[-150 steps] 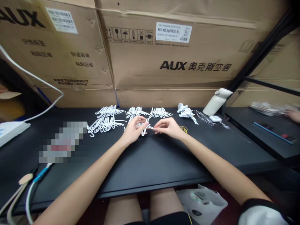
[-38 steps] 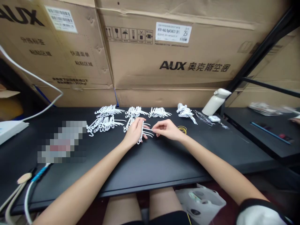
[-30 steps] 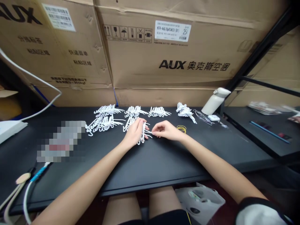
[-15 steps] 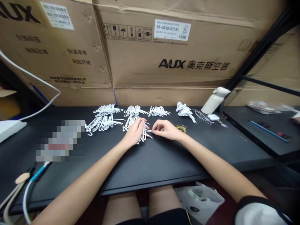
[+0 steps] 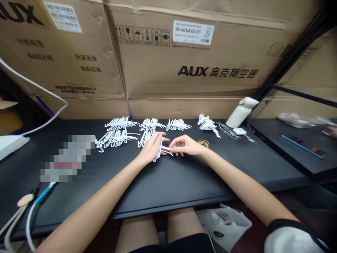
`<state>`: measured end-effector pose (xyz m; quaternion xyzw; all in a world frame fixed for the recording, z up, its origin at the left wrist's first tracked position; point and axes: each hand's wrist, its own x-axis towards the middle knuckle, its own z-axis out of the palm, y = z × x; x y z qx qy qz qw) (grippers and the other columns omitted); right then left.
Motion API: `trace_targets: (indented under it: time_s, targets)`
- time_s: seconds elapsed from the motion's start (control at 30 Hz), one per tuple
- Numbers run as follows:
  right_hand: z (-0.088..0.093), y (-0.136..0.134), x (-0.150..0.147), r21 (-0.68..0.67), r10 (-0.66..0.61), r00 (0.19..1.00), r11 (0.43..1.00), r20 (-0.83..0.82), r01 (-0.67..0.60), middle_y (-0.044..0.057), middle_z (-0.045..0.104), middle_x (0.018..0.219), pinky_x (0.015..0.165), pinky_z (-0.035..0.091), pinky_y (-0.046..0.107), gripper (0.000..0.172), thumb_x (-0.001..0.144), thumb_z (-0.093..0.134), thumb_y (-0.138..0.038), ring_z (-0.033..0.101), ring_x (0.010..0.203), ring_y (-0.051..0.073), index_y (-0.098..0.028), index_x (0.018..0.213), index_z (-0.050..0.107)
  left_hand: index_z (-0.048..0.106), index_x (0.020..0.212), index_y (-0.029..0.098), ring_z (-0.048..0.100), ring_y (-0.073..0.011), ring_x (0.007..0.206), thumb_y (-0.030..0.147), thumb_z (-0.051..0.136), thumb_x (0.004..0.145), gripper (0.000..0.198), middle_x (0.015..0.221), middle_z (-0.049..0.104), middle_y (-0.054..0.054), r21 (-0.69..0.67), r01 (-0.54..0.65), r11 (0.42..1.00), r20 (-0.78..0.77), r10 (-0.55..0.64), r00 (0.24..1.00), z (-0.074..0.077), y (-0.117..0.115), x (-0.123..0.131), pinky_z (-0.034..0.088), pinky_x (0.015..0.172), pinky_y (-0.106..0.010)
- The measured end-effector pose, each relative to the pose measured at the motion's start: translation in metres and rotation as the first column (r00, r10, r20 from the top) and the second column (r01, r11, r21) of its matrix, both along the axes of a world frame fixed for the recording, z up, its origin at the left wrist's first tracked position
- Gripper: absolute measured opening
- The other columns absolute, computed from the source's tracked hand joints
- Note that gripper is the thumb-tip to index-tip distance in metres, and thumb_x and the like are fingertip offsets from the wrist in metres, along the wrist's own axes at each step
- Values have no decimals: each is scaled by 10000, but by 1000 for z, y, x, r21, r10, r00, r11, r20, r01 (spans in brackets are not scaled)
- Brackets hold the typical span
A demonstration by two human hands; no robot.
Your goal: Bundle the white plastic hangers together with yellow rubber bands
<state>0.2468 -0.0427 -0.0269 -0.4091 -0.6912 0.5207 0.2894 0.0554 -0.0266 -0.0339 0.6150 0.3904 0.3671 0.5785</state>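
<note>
Here it is, right in your left hand (image 5: 150,148): a small bundle of hooked white wires (image 5: 158,153), closed in between your thumb and fingers, the straight ends pointing across at your right hand (image 5: 187,145). Your right thumb and forefinger meet at those ends, though the spot is too small for me to say whether they pinch a wire or only touch it. Your left thumb and palm stand in the way, covering the bundle's upper part and also some of the pile (image 5: 145,138) of similar wires just behind it. The bundle itself shows slim, glossy white rods, lying roughly side by side, with bent ends hanging below your palm and tips fanning out slightly.

Moving outward, another pile (image 5: 116,138) lies to the left, and behind run three more in a row: one at left (image 5: 120,123), one in the middle (image 5: 151,124), one at right (image 5: 178,124). Yellow bands (image 5: 203,143) lie coiled just beyond your right wrist. Past them sit a more jumbled white bunch (image 5: 207,126), a pair of glasses (image 5: 226,130), a small white case (image 5: 239,131) and a pale bottle (image 5: 240,112). All of it rests on the black desk (image 5: 168,186), and a big cardboard carton (image 5: 184,80) walls off the back.
</note>
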Motion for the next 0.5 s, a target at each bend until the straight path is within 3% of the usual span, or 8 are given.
trace_targets:
  time_s: [0.27,0.4,0.5]
  targets:
    - [-4,-4,-7,-53,25,997,998,-75,-29,50,681,718,468,488,211,297,695,736,-383,589,562,107,-112,799,672,504,1075,150,708,-199,787,435,466,911,331,1038,664,-131,41,-31,999,143,24,989,-3,3,1,583,687,-332]
    - [-6,-6,-11,-85,6,993,996,-116,-16,46,672,697,502,525,237,303,692,742,-387,603,559,114,-111,790,669,511,1036,157,709,-211,796,453,475,902,328,976,675,-113,77,-60,995,149,48,988,-5,4,0,584,682,-344]
    - [-5,-6,-12,-118,-3,991,993,-132,-13,51,678,699,510,524,230,316,687,748,-394,615,571,117,-108,800,675,522,1028,167,708,-195,716,461,450,909,325,946,682,-102,138,-79,987,71,69,995,-5,2,0,576,582,-298]
